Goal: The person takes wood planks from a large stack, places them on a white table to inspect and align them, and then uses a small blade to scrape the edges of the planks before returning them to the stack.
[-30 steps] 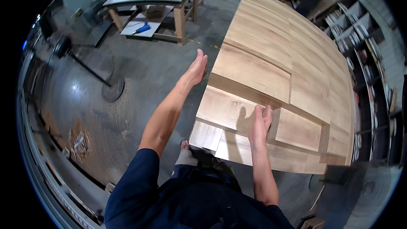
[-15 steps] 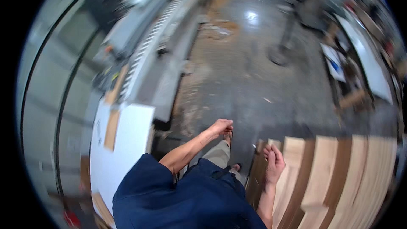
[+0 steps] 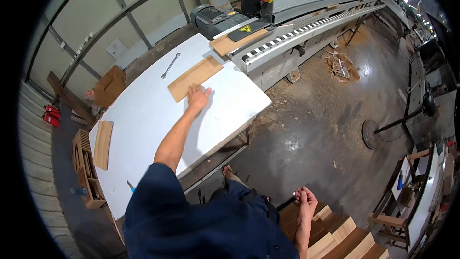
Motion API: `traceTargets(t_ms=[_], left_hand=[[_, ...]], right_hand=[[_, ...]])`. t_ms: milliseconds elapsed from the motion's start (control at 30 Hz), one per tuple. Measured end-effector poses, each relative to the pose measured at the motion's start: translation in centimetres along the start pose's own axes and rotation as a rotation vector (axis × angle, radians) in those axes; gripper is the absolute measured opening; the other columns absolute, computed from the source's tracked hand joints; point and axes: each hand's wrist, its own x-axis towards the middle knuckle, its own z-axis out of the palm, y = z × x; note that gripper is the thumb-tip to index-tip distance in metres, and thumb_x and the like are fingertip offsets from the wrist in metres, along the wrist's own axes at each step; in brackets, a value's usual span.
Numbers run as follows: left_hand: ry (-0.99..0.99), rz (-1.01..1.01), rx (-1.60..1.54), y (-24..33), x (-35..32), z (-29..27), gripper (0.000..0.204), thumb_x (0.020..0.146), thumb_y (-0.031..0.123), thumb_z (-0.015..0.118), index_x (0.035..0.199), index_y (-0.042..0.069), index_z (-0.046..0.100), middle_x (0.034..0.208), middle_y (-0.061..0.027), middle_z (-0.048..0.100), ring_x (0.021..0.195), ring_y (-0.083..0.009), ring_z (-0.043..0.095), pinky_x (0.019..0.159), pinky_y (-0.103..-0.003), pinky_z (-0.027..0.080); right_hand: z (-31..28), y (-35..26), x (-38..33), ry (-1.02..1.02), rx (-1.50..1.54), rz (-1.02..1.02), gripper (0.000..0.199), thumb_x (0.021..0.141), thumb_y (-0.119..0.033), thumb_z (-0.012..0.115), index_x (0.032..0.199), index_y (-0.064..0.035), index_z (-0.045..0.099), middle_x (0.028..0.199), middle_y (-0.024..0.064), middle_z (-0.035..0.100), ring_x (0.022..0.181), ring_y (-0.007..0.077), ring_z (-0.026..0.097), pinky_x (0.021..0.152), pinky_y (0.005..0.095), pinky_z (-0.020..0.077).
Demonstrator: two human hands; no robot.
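Reaching with left hand [image 3: 198, 98] onto flat wooden board [image 3: 195, 76] on white table [image 3: 235, 93].
With left fingers spread apart over board's near end, apparently touching, not wrapped round it; with right hand [image 3: 306, 201] closed, fingertips together, seemingly pinching small pale object [image 3: 294, 193], beside stepped timber [image 3: 342, 232] at near right. Just left of board: spanner [image 3: 170, 65]; at table's left edge: wood strip [image 3: 103, 145]; beyond far end: long grey machine [image 3: 297, 7]. Judged step: making contact with board. Probably called for next: curling left fingers round an edge for firm hold.

white tabletop [image 3: 143, 124] | wooden board [image 3: 195, 76] | metal wrench [image 3: 170, 65] | wood strip [image 3: 103, 145], left edge | blue-handled tool [image 3: 131, 188]
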Motion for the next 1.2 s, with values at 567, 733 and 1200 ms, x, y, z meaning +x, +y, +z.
traceTargets(t_ms=[567,733,1200], left_hand=[[0.137,-0.012,0.085,-5.9,-1.2,0.5,0.072,0.091,0.05,0.042,0.143,0.002,0.03,0.149,-0.0236,0.022,0.139,-0.0401,0.015,0.112,-0.055,0.006],[0.104,0.031,0.108,-5.6,-6.9,-0.4,0.069,0.09,0.043,0.047,0.142,0.001,0.03,0.15,-0.0208,0.023,0.14,-0.0388,0.015,0.113,-0.054,0.006],[0.159,-0.316,0.042,-7.2,-10.3,-0.9,0.073,0.091,0.045,0.048,0.141,-0.003,0.028,0.149,-0.0277,0.017,0.14,-0.0421,0.009,0.112,-0.055,0.002]], right_hand=[[37.0,-4.7,6.3,-0.617,-0.875,-0.741,0.044,0.088,-0.021,0.061,0.125,0.0013,0.052,0.131,0.0223,0.05,0.119,0.0366,0.05,0.096,0.0382,0.0443],[47.3,-0.9,11.0,-0.934,-0.94,-1.111,0.063,0.091,-0.037,0.051,0.135,0.0069,0.037,0.143,0.0277,0.032,0.132,0.0422,0.03,0.109,0.047,0.0249],[50.6,-6.9,33.0,-0.635,-0.701,-0.493,0.048,0.088,-0.043,0.06,0.108,0.001,0.053,0.097,0.0151,0.06,0.087,0.0311,0.056,0.077,0.0457,0.0454]])
